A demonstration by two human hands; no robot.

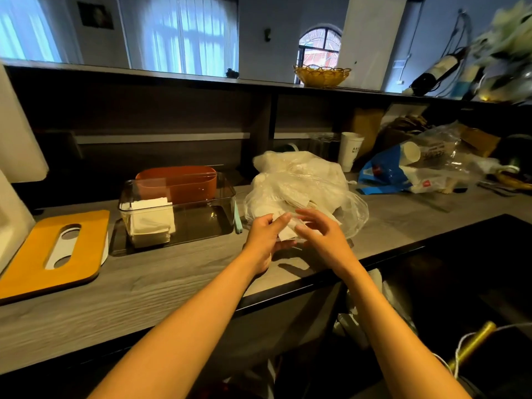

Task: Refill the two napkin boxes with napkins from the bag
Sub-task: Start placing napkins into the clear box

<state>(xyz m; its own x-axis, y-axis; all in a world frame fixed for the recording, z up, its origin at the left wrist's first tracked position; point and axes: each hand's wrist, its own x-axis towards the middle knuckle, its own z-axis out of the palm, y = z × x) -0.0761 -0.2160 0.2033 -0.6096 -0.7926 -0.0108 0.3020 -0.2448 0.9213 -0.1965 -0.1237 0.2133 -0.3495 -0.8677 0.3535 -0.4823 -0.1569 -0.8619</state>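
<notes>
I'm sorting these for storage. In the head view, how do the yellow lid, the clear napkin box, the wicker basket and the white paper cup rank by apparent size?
1. yellow lid, though it lies nearest the camera
2. clear napkin box, close to it
3. wicker basket
4. white paper cup

The last two look alike; the basket stands farther back.

a grey wood-grain counter [149,286] runs left to right, backed by dark shelving [172,116]. far behind, curtained windows [184,33] glow pale blue, an arched window [319,44] sits further right, and a woven basket [321,76] rests on the ledge.
</notes>
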